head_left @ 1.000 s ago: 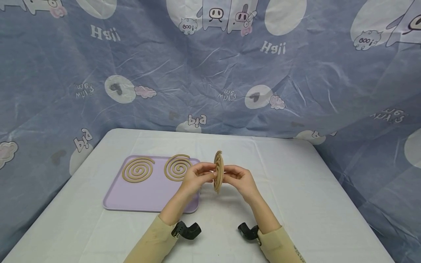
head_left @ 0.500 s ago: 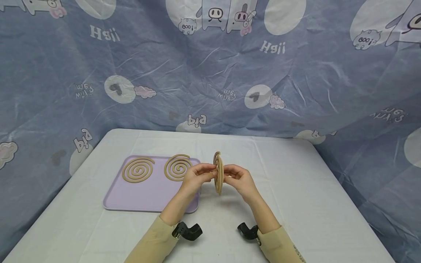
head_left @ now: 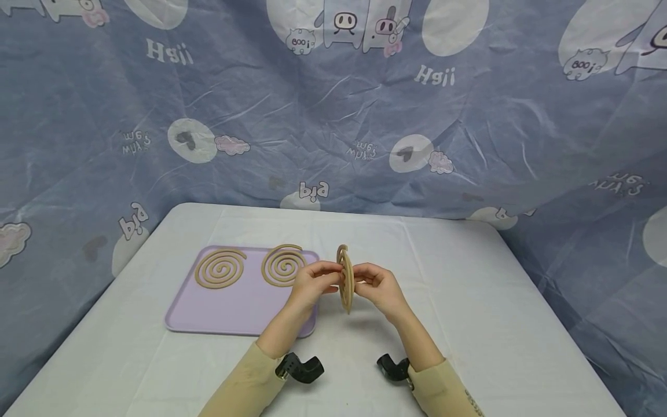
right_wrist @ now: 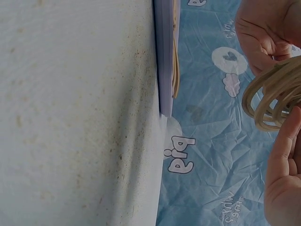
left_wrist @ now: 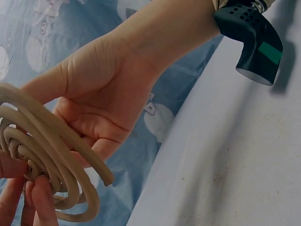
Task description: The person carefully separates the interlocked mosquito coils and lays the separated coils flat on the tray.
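Note:
Between the two hands, a tan mosquito coil stands on edge above the white table. My left hand pinches it near the middle from the left, with thumb and fingers. From the right, my right hand pinches it near the middle too. In the left wrist view the coil's rings lie at different depths; I cannot tell whether it is one coil or a nested pair. Two more mosquito coils lie flat on a lilac tray: a left coil and a right coil, whose top overhangs the tray's far rim.
White cloth covers the table. A blue printed curtain hangs behind and at the sides. A black wrist camera sits on the left sleeve, and another black wrist camera on the right sleeve.
The held mosquito coil has dropped slightly and leans a little more, its upper end to the left. Both hands keep their hold in nearly the same place. The tray's coils lie as before.

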Demonstrator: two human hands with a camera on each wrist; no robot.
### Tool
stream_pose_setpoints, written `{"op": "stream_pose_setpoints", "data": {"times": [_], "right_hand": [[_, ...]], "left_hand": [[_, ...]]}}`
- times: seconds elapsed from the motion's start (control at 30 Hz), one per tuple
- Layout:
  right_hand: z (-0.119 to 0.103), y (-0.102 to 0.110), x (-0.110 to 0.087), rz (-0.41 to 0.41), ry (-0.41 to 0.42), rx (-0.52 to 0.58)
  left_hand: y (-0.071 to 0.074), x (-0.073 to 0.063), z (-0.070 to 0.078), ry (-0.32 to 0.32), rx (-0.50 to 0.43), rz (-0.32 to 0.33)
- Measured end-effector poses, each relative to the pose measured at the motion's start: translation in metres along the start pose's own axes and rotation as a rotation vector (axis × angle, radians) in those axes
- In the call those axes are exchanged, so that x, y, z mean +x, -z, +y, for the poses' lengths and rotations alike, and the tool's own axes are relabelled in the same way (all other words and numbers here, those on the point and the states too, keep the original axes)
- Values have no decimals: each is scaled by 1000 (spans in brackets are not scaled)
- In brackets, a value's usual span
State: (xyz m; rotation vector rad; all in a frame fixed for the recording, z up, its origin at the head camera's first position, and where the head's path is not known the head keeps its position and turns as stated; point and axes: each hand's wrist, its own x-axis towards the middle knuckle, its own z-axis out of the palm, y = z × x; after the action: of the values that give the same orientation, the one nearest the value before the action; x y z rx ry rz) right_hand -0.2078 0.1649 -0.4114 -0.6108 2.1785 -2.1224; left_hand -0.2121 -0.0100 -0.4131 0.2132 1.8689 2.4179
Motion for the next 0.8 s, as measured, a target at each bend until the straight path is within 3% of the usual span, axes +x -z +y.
{"op": "stream_pose_setpoints", "data": {"times": [0.37, 0.57, 0.8], "right_hand": [[0, 3, -1, -6, 36, -11], [0, 5, -1, -49, 32, 6], [-1, 5, -1, -45, 16, -20]], "left_hand": [[-1, 1, -4, -9, -51, -28], [-1, 0, -4, 0, -88, -17], [-2, 0, -4, 18, -76, -5]]}}
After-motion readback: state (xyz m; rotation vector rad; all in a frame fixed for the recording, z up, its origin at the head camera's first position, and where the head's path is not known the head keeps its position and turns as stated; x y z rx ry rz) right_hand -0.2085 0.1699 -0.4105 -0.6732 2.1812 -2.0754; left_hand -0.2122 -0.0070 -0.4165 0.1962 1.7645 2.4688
